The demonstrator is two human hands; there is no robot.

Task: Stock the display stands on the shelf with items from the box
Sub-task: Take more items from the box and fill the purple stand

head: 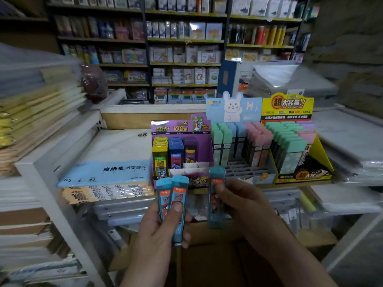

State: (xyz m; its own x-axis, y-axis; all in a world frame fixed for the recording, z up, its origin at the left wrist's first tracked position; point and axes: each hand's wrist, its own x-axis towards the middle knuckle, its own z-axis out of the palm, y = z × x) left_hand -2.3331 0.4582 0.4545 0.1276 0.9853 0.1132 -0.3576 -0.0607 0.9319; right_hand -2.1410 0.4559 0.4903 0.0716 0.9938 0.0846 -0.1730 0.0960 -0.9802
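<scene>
The left hand (159, 230) is gripping two teal lead cases (175, 195) side by side, its thumb pressing across the front of the nearer one; it is holding them upright just below the front edge of the purple display stand (165, 129). The right hand (244, 206) is pinching a third teal case (216, 183) between thumb and fingers, holding it upright by the purple stand's front right corner; the case's top is overlapping that corner in this view. The two hands are sitting apart, each clamped on its own load.

Inside the purple stand, rows of yellow cases (159, 154), blue cases (175, 152) and dark purple cases (190, 150) are standing at the back. Just right of the purple stand a rabbit stand (234, 108) is showing green, blue and pink cases; beyond it a yellow stand (288, 106) is sitting, all three on one shelf (269, 185). Left of the purple stand a blue paper pack (105, 170) is lying flat. Below the purple stand, under both forearms, a cardboard box (217, 259) is lying in dim light; its contents are too dark to tell.
</scene>
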